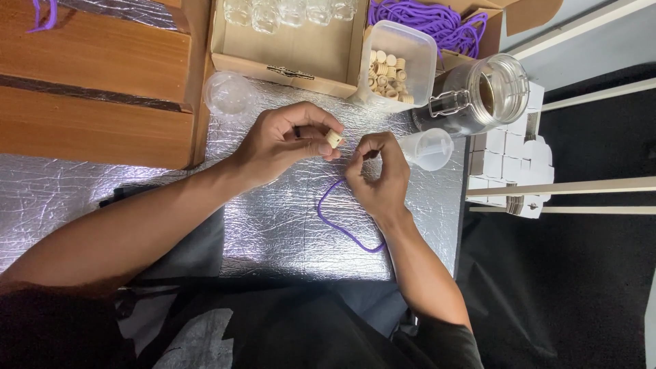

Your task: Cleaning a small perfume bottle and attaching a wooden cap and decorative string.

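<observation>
On the far left lies a wooden board (pixel 89 82) on the shiny silver surface (pixel 287 219); next to it sits a small clear round lid (pixel 229 94), and behind that an open cardboard box (pixel 287 48) with little glass bottles (pixel 290 10); the left hand (pixel 283 143) pinches a small cork (pixel 333 139) between thumb and fingers, just above the middle of the surface; the right hand (pixel 376 174), close beside it, pinches one end of a purple cord (pixel 342 222) that loops toward the near side; it looks like the cord is being joined to the cork, so the next move needs a steady, careful aim; farther right stand a tub of corks (pixel 396 65), a clear cup (pixel 430 148), a glass jar (pixel 488 96) and a heap of purple cords (pixel 430 24).
</observation>
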